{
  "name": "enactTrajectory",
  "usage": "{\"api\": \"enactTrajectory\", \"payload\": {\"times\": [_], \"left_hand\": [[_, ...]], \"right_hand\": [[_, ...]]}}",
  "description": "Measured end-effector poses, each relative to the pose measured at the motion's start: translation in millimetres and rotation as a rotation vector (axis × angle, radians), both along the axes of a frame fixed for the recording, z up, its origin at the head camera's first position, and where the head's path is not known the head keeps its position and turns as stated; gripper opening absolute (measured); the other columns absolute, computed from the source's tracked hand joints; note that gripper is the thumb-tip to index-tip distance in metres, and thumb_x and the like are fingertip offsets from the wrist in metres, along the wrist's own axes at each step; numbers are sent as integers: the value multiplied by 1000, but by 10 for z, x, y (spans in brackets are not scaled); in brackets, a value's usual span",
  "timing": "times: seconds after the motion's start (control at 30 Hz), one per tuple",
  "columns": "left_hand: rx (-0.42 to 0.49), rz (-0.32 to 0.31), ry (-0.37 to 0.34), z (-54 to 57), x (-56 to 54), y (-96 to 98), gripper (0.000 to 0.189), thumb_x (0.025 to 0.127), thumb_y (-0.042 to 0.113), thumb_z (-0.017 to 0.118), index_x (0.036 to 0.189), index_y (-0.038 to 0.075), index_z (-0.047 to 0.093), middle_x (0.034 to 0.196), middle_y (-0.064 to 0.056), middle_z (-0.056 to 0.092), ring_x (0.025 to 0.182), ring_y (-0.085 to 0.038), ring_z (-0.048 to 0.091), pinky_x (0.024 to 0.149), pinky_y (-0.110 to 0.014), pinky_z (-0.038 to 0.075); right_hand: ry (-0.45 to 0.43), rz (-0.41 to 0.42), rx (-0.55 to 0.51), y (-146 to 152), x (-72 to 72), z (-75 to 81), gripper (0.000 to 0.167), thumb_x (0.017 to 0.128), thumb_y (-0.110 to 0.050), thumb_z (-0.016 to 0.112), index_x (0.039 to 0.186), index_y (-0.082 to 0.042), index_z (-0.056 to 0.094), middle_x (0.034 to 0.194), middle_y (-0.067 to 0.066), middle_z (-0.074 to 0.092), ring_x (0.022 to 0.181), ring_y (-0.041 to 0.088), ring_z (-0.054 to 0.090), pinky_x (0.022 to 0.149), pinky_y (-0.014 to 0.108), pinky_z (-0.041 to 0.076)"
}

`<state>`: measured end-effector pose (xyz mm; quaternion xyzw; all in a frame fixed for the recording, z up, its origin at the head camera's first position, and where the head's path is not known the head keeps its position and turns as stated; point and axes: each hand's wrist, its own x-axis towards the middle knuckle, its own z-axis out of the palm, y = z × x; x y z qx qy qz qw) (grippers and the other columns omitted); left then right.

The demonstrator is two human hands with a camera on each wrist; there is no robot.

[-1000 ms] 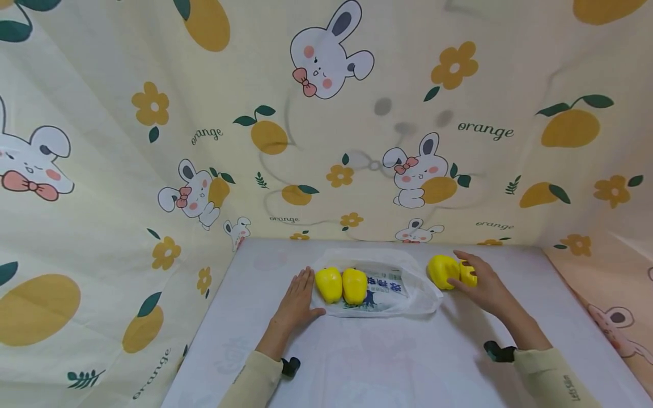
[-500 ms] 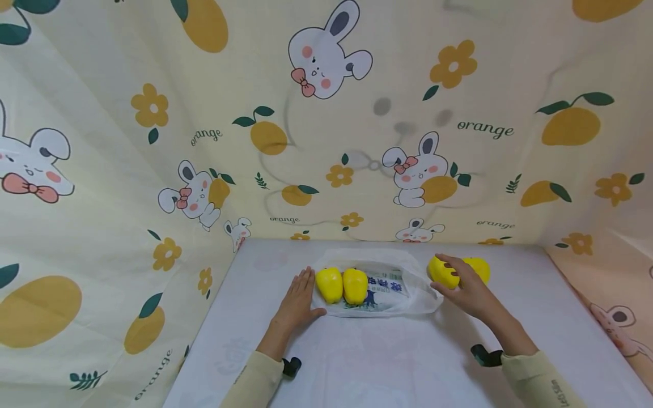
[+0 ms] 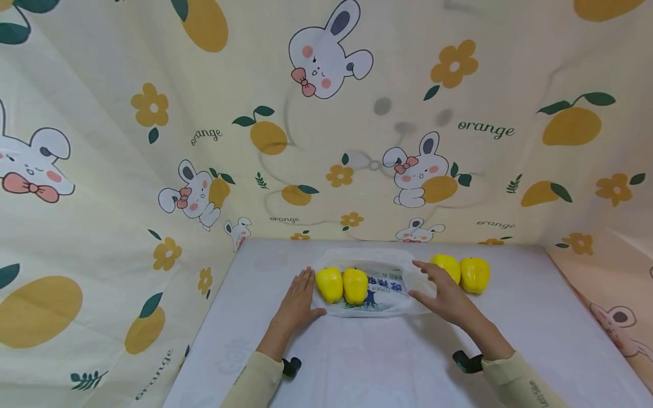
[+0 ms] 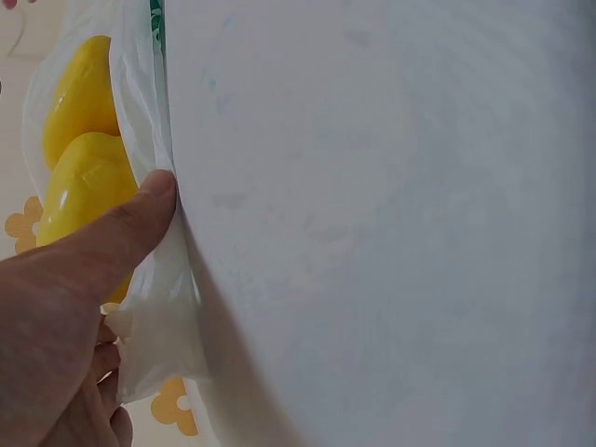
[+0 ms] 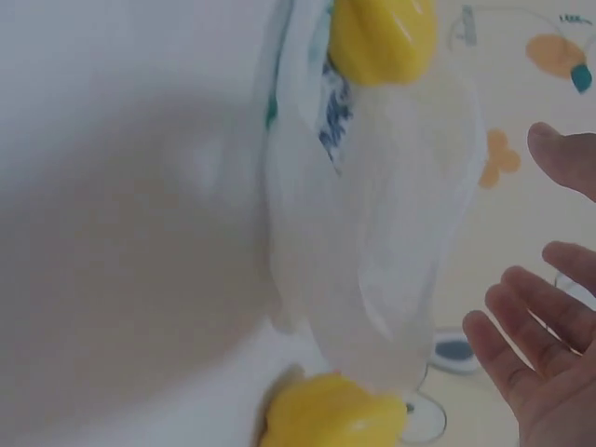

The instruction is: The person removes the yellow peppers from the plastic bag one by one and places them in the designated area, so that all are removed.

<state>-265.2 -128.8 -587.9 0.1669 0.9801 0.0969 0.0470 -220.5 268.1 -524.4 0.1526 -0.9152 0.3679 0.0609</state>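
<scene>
A white plastic bag [image 3: 385,256] with printed lettering lies spread on the table, its opening facing up. Two yellow bell peppers [image 3: 355,286] sit side by side in its left part. At the bag's left end my left hand [image 3: 297,300] rests with straight fingers; in the left wrist view the thumb [image 4: 140,209] touches the bag's edge. My right hand [image 3: 449,297] is over the bag's right end, thumb and fingers spread, holding nothing. Behind and right of it are two more yellow bell peppers [image 3: 475,275], one partly hidden by the hand.
The table [image 3: 357,362] has a whitish cover. Printed cloth [image 3: 326,130] with rabbits and oranges hangs behind it and at both sides. A dark device [image 3: 292,368] is strapped at the left wrist, another [image 3: 466,361] at the right.
My right hand has moved left, from in front of the two right-hand peppers to over the bag's right end, bringing them more into view. My left hand has stayed in place.
</scene>
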Motion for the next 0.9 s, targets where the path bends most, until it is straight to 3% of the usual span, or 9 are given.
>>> {"api": "enactTrajectory", "payload": {"times": [0.63,0.9], "left_hand": [[3,-5,-18,11,2,3,113,95,52,80,171,1,14,180,-17,10,166,-32,13,135,-47,12],[3,0,-22,17,3,13,113,95,52,80,171,0,14,180,-17,10,166,-32,14,135,-47,12]], "right_hand": [[-44,52,-40,-419,-39,-279,80,94,-23,86,160,-6,45,155,25,51,128,47,57,106,65,55],[-118,42,-7,-623,-89,-367,81,95,-27,86,162,-9,44,162,21,46,145,44,47,117,67,44]]}}
